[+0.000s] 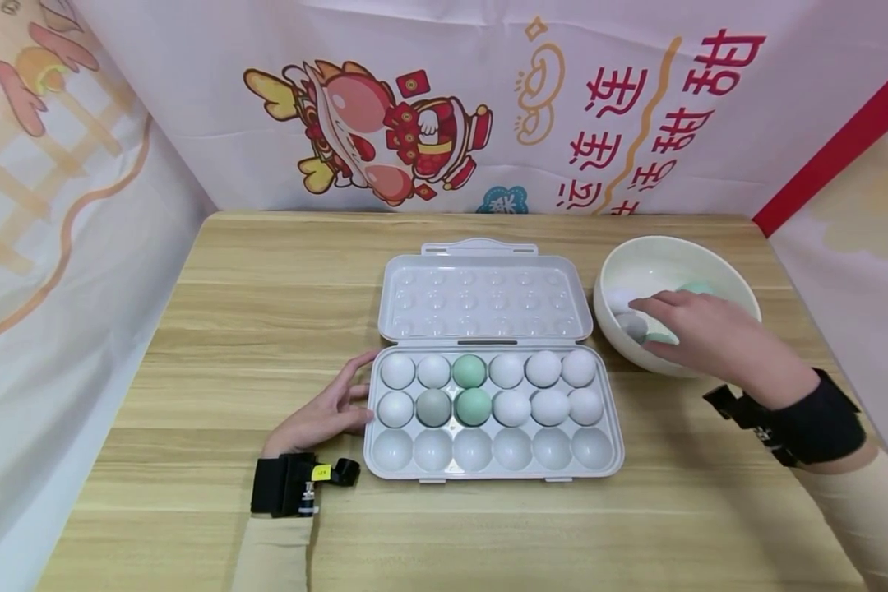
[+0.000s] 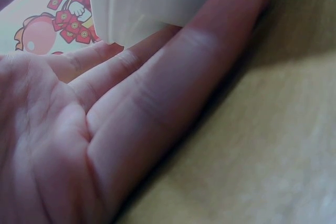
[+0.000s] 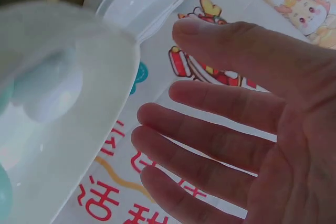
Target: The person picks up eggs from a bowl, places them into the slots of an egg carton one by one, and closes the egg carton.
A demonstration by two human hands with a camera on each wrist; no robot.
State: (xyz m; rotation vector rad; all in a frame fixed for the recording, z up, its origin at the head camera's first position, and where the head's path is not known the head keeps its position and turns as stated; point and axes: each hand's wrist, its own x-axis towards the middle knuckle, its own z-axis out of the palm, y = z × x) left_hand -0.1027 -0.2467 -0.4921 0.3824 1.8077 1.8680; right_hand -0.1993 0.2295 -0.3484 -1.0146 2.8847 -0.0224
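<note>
An egg box (image 1: pixel 611 411) lies on the table with its ribbed lid (image 1: pixel 488 329) folded back. White eggs (image 1: pixel 543 368), two green eggs (image 1: pixel 474 406) and one grey egg (image 1: pixel 432 407) fill its back and middle rows; hollow cups show along the front row. At the box's left side, my left hand (image 1: pixel 333 407) touches the edge with extended fingers. My right hand (image 1: pixel 710 333) hovers over a cream bowl (image 1: pixel 718 263), fingers spread and holding nothing. Inside the bowl are a grey egg (image 1: pixel 632 326), a white egg (image 1: pixel 622 299) and green ones (image 1: pixel 699 288), partly hidden by the hand.
The wooden table (image 1: pixel 281 304) extends left of the box and in front of it. A printed cloth (image 1: pixel 429 49) hangs behind the table's back edge. The bowl stands close to the lid's right side, near the table's right edge.
</note>
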